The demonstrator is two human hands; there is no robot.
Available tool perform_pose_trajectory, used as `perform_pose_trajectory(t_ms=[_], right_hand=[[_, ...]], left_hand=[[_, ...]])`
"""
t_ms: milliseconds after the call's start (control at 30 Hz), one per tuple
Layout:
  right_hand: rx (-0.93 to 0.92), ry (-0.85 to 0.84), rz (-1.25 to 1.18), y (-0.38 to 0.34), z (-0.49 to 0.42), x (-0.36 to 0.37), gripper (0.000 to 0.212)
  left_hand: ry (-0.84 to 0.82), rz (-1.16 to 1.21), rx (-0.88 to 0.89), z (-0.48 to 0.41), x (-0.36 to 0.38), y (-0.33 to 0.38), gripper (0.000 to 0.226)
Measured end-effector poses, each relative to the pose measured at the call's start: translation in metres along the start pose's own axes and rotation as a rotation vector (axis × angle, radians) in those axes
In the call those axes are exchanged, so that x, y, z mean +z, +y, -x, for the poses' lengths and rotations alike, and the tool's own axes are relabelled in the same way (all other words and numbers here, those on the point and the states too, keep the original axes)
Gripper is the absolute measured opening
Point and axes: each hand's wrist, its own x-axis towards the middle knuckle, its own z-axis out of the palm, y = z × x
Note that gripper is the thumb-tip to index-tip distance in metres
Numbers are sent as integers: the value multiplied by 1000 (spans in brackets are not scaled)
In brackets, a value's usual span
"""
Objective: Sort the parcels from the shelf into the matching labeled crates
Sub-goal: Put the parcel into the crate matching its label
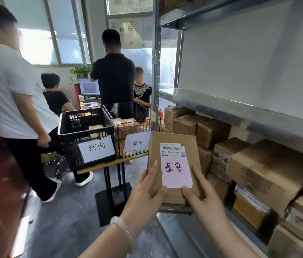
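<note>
Both hands share the grip on a flat cardboard parcel point(174, 164), held upright near the camera: the left hand point(145, 194) clasps its lower left edge, thumb on the front, and the right hand point(205, 198) clasps the lower right corner — thumb beside a pink note point(176, 172) handwritten 泰安. Left and farther off, on a small desk point(98, 165), stand a black crate point(86, 135) labelled 济南 and a wire crate point(128, 127) labelled 泰安. More boxes point(269, 170) fill the shelf point(240, 112) on the right.

bright daylight; windows point(53, 34) glare; wide-angle edges bent; slight blur
</note>
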Motion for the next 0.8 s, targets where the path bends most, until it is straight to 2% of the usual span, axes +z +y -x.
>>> perform_pose_trajectory(t_ms=[133, 300, 500, 600, 800], right_hand=[[7, -39, -5, 14, -44, 36, 66], [54, -37, -143, 28, -120, 94, 59], [82, -49, -216, 29, -229, 177, 58], [103, -17, -269, 25, -280, 216, 58], [100, 15, -298, 21, -368, 268, 57]], left_hand=[[25, -61, -10, -35, -26, -23, 71], [88, -154, 21, -99, -76, -59, 67], [65, -199, 2, -194, -163, -93, 67], [54, -305, 7, -240, -214, -102, 63], [144, -405, 37, -331, -279, -123, 61]])
